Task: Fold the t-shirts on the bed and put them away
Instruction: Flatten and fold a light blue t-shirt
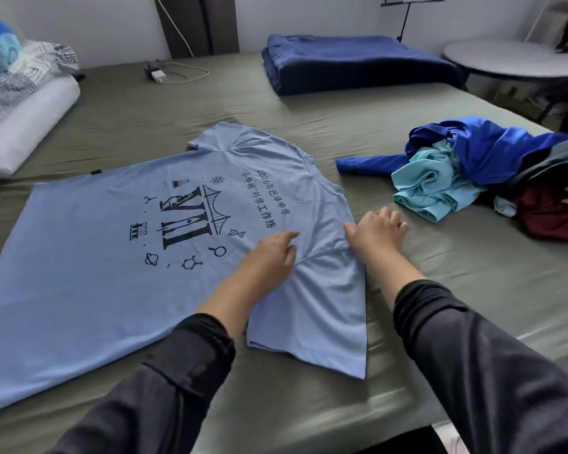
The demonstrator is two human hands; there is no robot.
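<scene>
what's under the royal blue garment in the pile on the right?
A light teal garment pokes out beneath the royal blue garment, with a maroon one beside it, all on the bed sheet. Anything deeper in the pile is covered.

Single view only. The head-worn wide-angle camera looks forward and down across the olive-green sheeted bed [358,126], close above both forearms. The fingers [286,239] sit near frame centre; beyond the fingertips the view reaches the far white wall [309,14]. Straight edges bow toward the margins.

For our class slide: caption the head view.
Both hands, left and right, flatten a light-blue t-shirt on the bed.
</scene>
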